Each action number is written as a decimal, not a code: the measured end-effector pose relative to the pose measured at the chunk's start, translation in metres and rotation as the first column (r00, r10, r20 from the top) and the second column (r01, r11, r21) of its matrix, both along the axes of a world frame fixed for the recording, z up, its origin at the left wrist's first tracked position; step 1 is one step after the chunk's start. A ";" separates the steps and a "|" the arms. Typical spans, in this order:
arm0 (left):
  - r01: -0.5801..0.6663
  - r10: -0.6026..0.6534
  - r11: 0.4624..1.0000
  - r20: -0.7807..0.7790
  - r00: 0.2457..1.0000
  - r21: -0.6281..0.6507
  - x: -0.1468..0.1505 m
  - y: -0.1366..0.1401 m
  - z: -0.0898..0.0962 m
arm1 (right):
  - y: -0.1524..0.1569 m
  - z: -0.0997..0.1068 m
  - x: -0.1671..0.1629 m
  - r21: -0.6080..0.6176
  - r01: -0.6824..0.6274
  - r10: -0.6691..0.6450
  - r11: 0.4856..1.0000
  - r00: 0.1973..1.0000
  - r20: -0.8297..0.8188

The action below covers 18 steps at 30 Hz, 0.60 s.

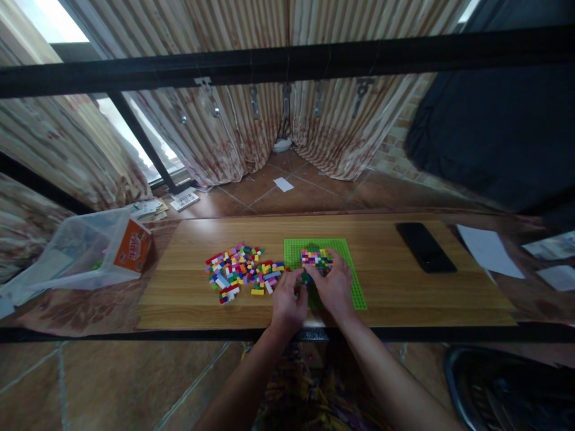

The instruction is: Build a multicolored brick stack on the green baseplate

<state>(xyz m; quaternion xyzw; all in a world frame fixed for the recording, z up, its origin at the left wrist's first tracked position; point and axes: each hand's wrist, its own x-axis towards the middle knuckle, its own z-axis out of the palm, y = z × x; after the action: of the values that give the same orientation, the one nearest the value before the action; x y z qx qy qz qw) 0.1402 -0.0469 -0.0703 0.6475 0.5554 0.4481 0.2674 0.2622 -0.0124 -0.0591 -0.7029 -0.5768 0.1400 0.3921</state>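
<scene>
A green studded baseplate [357, 292] lies on the wooden board, with a multicoloured toy brick structure [315, 257] on it. My right hand [335, 286] wraps around the structure's right and near sides, its thumb reaching across the front. Close by on the left, my left hand [287, 302] has its fingers curled in toward the structure's near left corner. Whatever is between those fingertips is too small and covered to make out. Loose toy bricks [238, 266] in many colours spread over the board left of my left hand, some reaching the baseplate's edge.
A black phone [426, 247] lies on the wooden board [381, 314] at the right, with white paper [489, 250] beyond it. At far left stands a clear plastic bin [96, 230] with an orange label. A dark metal bar [287, 63] crosses above, before striped curtains [233, 137].
</scene>
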 end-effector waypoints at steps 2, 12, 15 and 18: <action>-0.003 0.003 1.000 -0.006 1.000 -0.001 0.000 0.000 0.001 | 0.001 0.000 0.000 -0.010 -0.005 0.005 1.000 1.000 0.002; -0.026 0.027 1.000 -0.063 0.998 0.014 -0.001 0.000 0.002 | 0.001 -0.003 0.011 0.077 -0.107 0.110 0.991 0.993 -0.041; -0.037 0.038 0.999 -0.095 0.995 0.007 -0.003 0.004 -0.003 | 0.011 -0.004 0.056 0.176 -0.041 0.050 0.984 0.998 -0.046; -0.053 0.054 0.999 -0.110 0.992 0.004 -0.006 0.006 -0.007 | 0.027 0.001 0.126 0.175 0.173 -0.194 0.969 0.975 0.111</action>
<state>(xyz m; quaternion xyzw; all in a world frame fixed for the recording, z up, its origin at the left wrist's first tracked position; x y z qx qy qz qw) 0.1342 -0.0404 -0.0772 0.6562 0.5864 0.4187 0.2240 0.3879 0.0145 -0.0578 -0.7262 -0.5426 0.0099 0.4221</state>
